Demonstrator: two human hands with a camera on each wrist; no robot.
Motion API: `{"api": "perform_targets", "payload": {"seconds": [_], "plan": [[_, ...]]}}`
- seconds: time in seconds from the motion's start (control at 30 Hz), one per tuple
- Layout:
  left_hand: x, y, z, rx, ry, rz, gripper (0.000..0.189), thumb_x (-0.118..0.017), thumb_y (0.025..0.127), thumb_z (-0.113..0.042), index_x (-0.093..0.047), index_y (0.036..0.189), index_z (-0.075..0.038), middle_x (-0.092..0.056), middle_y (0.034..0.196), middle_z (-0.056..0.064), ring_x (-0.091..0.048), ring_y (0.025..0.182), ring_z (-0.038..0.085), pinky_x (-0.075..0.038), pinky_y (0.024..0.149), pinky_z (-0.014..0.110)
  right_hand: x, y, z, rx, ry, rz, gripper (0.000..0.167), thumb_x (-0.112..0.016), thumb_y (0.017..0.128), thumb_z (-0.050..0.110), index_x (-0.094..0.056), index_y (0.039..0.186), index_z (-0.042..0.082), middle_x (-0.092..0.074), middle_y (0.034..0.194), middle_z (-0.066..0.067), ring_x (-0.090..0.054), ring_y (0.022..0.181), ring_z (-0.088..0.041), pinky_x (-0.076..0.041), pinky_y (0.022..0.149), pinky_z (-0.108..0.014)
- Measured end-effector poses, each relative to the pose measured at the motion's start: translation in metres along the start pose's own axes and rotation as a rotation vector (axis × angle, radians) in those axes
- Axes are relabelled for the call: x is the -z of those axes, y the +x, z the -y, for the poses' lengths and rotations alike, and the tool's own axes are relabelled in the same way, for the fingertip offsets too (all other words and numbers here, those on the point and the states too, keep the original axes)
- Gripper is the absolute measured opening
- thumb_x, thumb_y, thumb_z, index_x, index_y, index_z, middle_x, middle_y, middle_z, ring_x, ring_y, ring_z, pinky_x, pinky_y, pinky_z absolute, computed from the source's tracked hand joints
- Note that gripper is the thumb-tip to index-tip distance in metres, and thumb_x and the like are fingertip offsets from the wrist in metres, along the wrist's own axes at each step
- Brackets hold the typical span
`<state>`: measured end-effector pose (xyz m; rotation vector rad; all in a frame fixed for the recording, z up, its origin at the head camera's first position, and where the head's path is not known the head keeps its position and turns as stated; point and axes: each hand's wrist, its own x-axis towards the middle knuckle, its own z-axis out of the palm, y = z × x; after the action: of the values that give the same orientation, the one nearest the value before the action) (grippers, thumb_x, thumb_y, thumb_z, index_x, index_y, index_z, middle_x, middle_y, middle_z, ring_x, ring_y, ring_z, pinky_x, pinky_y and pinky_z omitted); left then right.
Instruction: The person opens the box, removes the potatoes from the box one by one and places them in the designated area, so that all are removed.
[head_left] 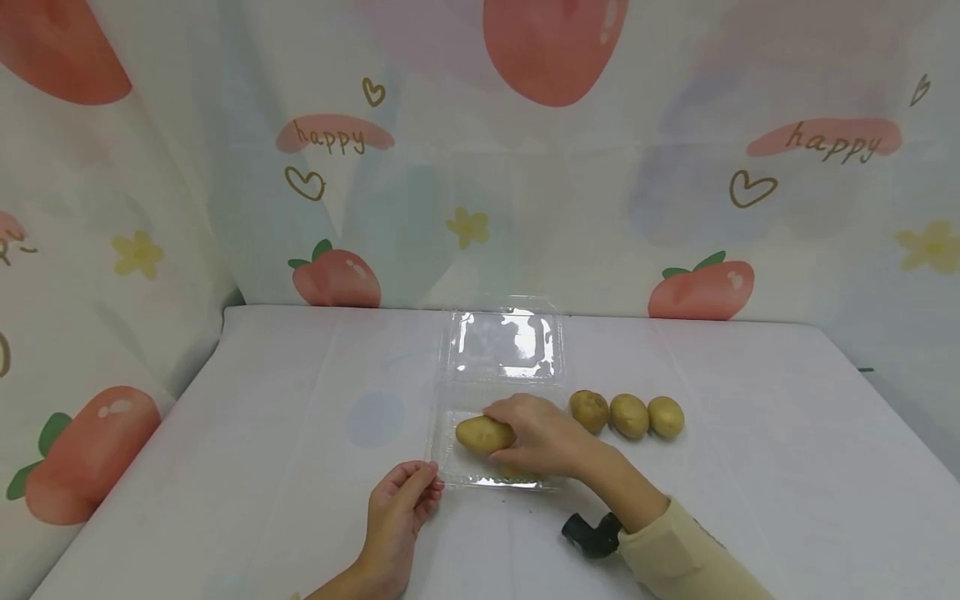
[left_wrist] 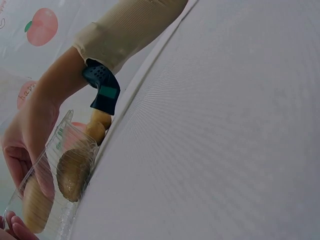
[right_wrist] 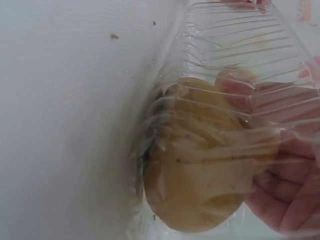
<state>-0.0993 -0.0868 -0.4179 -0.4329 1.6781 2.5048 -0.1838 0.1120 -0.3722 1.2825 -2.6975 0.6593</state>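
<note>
Clear plastic container [head_left: 463, 472] lies at lower centre of the head view, its lid [head_left: 491, 342] laid back toward the top of the frame, leaving the base open from above. Left hand [head_left: 401, 504] pinches the lower-left corner, thumb against curled fingers, presumably to steady the light plastic. Right hand [head_left: 542, 435] clamps an oblong potato [head_left: 478, 434] between thumb and fingers, over the base's left part; this grip leaves its left end exposed. Second potato [left_wrist: 74, 175] sits inside, mostly hidden by the right hand in the head view. Three potatoes [head_left: 628, 416] line up right of the container, apparently for easy reach.
</note>
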Motion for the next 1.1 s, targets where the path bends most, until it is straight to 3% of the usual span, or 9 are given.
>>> {"api": "perform_targets", "payload": {"seconds": [0.6,1.1], "plan": [[0.0,0.0,0.001,0.001,0.001,0.002,0.015,-0.059,0.09,-0.016,-0.054,0.093,-0.002,-0.058,0.081,0.003,-0.054,0.073,0.012,-0.048,0.068,0.021,0.01,-0.011,0.0,-0.044,0.015,-0.014,0.045,-0.078,0.072,0.02,-0.062,0.109,0.001,-0.063,0.099,-0.003,-0.056,0.088,-0.015,-0.047,0.076,-0.032],[0.0,0.001,0.001,-0.001,0.011,-0.003,0.015,-0.059,0.09,-0.016,-0.054,0.093,-0.002,-0.058,0.081,0.003,-0.054,0.073,0.012,-0.048,0.068,0.022,0.024,-0.023,-0.004,-0.119,0.006,-0.027,0.049,-0.077,0.073,0.022,-0.06,0.114,0.001,-0.062,0.108,-0.004,-0.056,0.101,-0.019,-0.045,0.084,-0.034]]}}
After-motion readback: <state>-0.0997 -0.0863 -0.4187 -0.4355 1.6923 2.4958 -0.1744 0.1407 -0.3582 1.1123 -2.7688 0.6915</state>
